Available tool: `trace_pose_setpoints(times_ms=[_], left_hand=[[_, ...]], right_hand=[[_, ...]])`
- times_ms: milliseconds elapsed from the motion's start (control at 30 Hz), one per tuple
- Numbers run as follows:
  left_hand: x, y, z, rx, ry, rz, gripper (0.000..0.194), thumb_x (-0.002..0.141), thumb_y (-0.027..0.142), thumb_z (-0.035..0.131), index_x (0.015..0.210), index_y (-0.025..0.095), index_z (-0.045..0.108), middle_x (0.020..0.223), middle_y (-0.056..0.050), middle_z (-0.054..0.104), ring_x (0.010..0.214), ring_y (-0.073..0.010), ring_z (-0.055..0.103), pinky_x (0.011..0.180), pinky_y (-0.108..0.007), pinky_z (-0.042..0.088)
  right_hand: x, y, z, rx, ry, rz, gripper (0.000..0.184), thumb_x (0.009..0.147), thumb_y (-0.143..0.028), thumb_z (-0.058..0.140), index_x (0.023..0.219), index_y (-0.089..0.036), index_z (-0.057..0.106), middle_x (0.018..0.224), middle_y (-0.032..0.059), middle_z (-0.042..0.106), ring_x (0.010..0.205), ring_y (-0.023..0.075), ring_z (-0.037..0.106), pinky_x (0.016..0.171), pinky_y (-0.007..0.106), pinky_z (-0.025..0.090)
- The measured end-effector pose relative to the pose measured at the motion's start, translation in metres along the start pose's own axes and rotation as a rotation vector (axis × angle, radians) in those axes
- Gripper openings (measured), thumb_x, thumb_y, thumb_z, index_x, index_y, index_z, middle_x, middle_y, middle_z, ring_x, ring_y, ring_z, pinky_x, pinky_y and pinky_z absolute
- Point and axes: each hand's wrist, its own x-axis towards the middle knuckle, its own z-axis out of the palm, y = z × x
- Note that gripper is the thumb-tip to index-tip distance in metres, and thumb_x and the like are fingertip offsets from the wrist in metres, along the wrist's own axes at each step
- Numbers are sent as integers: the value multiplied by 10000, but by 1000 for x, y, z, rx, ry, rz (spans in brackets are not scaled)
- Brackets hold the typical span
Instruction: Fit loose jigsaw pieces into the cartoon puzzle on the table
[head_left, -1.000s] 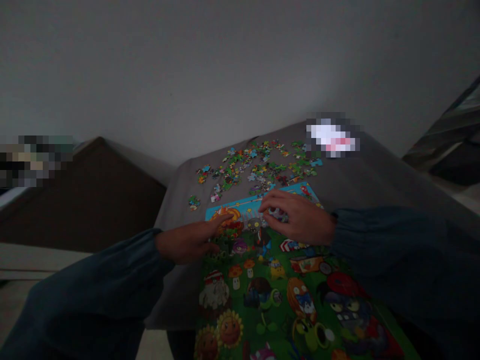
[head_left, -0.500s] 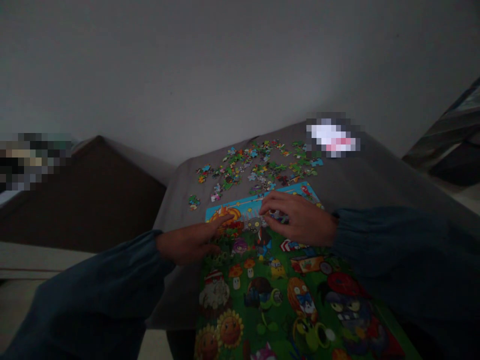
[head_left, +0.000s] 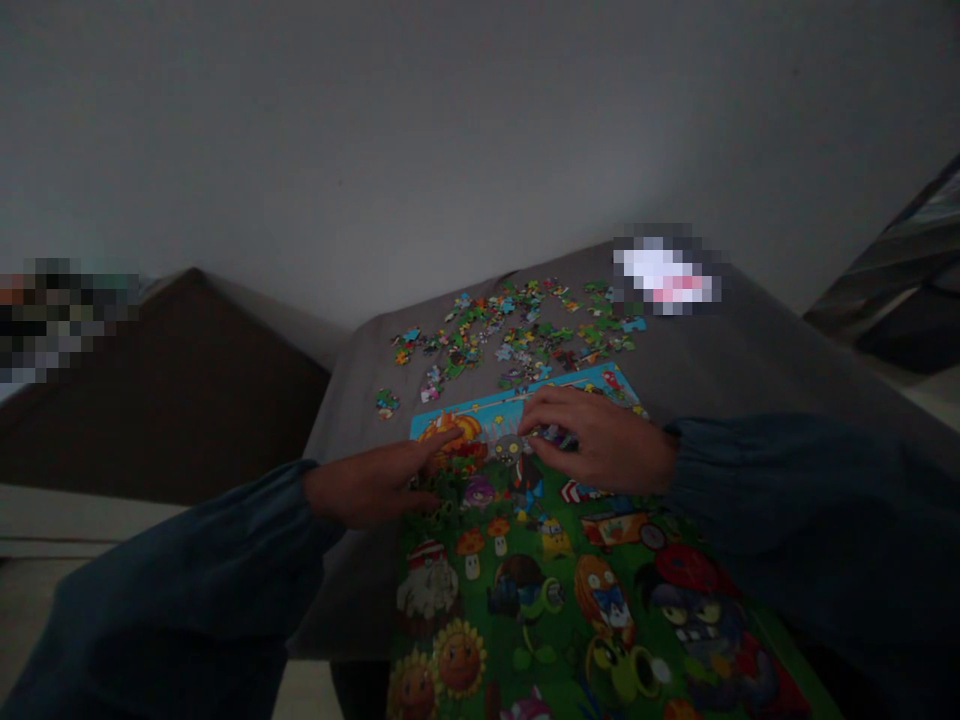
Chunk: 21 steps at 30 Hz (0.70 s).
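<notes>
"Right hand (head_left: 604, 440): fingers curled close over the picture board (head_left: 480, 560); from here I can't tell whether they pinch anything. Left hand (head_left: 375, 484): fingers apart, at its left edge."

"Progress?"

"Picture seems whole, joints unclear; loose puzzle pieces (head_left: 507, 353) lie beyond."

Grey cloth (head_left: 757, 350) bears a blurred bright object (head_left: 660, 272) near a wall (head_left: 480, 130).

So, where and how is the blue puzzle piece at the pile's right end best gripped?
Pinch the blue piece by opposite edges, the right hand probably coming from the right: it looks flat, and its right side faces away from the other pieces.
</notes>
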Motion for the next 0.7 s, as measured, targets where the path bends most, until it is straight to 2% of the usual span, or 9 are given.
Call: trace_pose_setpoints(times_ms=[200,367,700], left_hand=[[-9,0,-2,75,46,-39,628,908,364,492,1485,239,277,1336,-107,549,1177,-267,536,1000,-401,398],[-14,-3,0,90,59,13,546,945,362,452,1469,325,304,1394,-52,533,1199,-246,543,1004,-400,418],[-11,-4,8,93,96,43,499,927,301,484,1419,296,398,1425,-31,508,1255,-219,494,1055,-381,370]], right_hand=[[-1,1,1,24,4,-7,144,875,-165,545,968,-160,655,996,65,648,937,187,596,862,359,460],[-1,1,1,16,9,-11,145,878,-168,539,962,-154,657,994,72,644,940,192,594,861,364,459],[-2,3,1,20,-1,-25,152,887,-172,531,977,-156,652,993,63,644,951,187,591,873,360,451]])
